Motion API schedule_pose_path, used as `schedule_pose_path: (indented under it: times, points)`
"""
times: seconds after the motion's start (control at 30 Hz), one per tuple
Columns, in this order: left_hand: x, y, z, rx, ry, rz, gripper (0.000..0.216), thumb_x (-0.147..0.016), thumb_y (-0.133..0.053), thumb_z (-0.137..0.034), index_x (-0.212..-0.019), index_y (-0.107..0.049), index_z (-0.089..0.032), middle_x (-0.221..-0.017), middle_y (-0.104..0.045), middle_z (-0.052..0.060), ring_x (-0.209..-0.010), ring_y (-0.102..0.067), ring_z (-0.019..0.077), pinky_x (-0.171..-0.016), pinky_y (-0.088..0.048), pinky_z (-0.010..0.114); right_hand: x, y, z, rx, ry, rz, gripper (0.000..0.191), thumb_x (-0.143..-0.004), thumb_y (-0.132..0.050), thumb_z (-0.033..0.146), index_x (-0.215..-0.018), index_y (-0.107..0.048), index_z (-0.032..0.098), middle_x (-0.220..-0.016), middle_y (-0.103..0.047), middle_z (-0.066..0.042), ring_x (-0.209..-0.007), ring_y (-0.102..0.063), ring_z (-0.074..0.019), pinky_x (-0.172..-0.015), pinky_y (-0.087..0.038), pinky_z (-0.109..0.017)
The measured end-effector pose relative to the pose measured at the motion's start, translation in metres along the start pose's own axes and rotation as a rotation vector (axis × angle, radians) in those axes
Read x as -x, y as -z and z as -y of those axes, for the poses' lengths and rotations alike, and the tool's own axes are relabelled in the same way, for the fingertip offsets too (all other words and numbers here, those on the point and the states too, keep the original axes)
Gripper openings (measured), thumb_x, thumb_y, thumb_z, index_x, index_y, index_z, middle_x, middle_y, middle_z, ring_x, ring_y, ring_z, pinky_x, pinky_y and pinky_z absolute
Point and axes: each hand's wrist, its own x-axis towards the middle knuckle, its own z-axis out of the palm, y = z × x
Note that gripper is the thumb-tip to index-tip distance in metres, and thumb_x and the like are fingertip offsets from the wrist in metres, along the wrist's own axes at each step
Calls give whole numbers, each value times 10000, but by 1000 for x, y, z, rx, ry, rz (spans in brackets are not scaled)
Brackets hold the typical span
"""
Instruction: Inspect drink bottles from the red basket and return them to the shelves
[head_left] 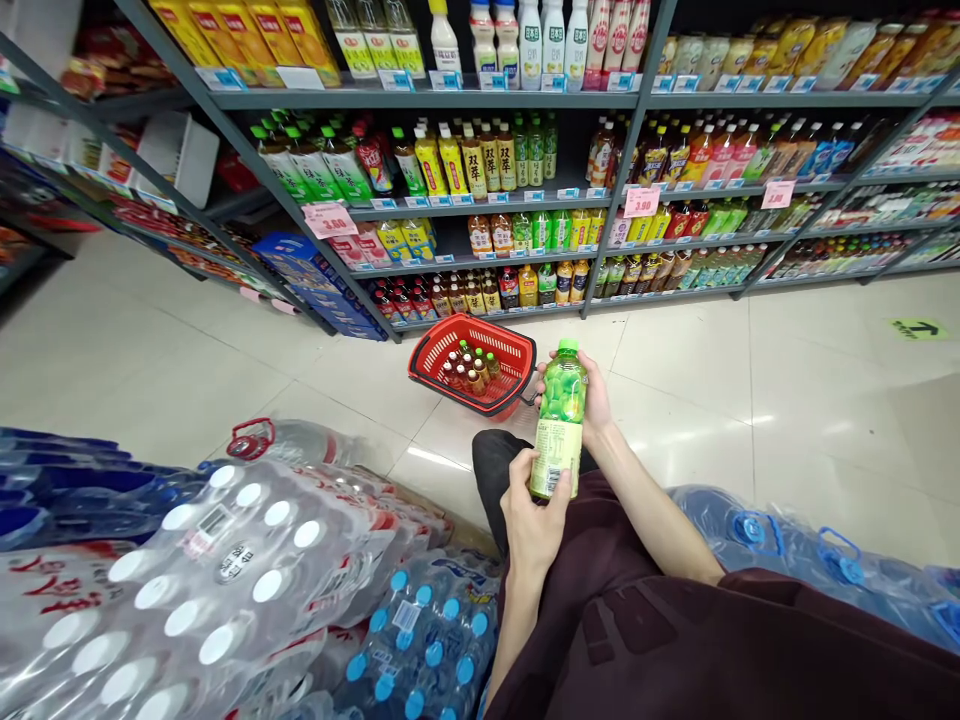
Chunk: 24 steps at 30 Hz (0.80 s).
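Note:
A green-capped drink bottle (561,405) with a green fruit label is held upright in front of my lap. My left hand (534,510) grips its lower end, the thumb lying across the label near the barcode. Higher up, my right hand (596,395) wraps round the bottle from behind, with fingertips showing on its left side. Just beyond the bottle, a red shopping basket (431,372) stands on the floor. Several small bottles (472,372) with green, white and dark caps are inside it.
Ahead runs a grey shelf unit (480,205) full of bottled drinks. Shrink-wrapped water packs (247,560) are stacked at my left, with blue-capped bottles (420,640) beside them. Large water jugs (757,530) stand at my right. Blue cartons (322,285) sit by the shelf's left end.

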Motion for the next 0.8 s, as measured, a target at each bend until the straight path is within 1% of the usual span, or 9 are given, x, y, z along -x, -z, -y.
schedule_pose_path:
  times: [0.17, 0.3, 0.43, 0.5, 0.57, 0.7, 0.8]
  points:
    - [-1, 4, -2, 24, 2, 17, 383, -863, -700, -428, -1135, -579, -188, -995, -756, 79, -855, -739, 197, -736, -582, 285, 2, -1, 1, 18, 17, -10, 257, -909, -576, 441, -1026, -603, 214, -908, -720, -18, -662, -677, -160, -578, -606, -284]
    - [-1, 5, -2, 40, 33, 41, 399, -868, -691, -448, -1138, -543, -195, -992, -745, 80, -845, -729, 199, -729, -569, 288, 3, -2, 0, 36, 16, -23, 260, -909, -582, 446, -1019, -604, 211, -906, -727, -23, -651, -679, -158, -579, -606, -283]
    - [0, 1, 5, 98, 106, 49, 367, -926, -611, -495, -1119, -493, -207, -997, -710, 76, -839, -704, 188, -724, -544, 285, 5, -6, -2, 102, -6, -39, 243, -897, -603, 428, -1002, -605, 208, -865, -727, -20, -630, -678, -160, -583, -609, -288]
    - [0, 0, 9, 117, 148, 45, 348, -956, -563, -514, -1114, -477, -215, -1016, -689, 71, -874, -692, 187, -736, -532, 283, 6, -7, -4, 146, -11, -37, 242, -885, -626, 417, -1002, -607, 206, -874, -731, -21, -649, -689, -167, -597, -614, -292]
    - [1, -1, 12, 144, 176, 45, 347, -970, -536, -526, -1119, -464, -221, -998, -671, 56, -868, -677, 181, -729, -519, 276, 7, -8, -8, 176, -5, -22, 261, -873, -649, 423, -1008, -610, 203, -901, -738, -29, -671, -699, -175, -614, -619, -302]
    - [1, 1, 12, 248, 227, 52, 363, -974, -529, -555, -1099, -433, -228, -913, -636, 13, -774, -639, 156, -692, -501, 259, 7, -8, -11, 200, 11, -9, 299, -853, -682, 433, -1031, -608, 204, -946, -747, -38, -699, -710, -188, -635, -626, -319]
    - [0, 1, 11, 362, 266, 85, 383, -962, -557, -566, -1082, -412, -233, -924, -630, 9, -779, -635, 152, -694, -506, 255, 7, -6, -10, 216, 28, -9, 310, -863, -676, 437, -1056, -606, 204, -963, -749, -46, -713, -715, -194, -649, -631, -330]
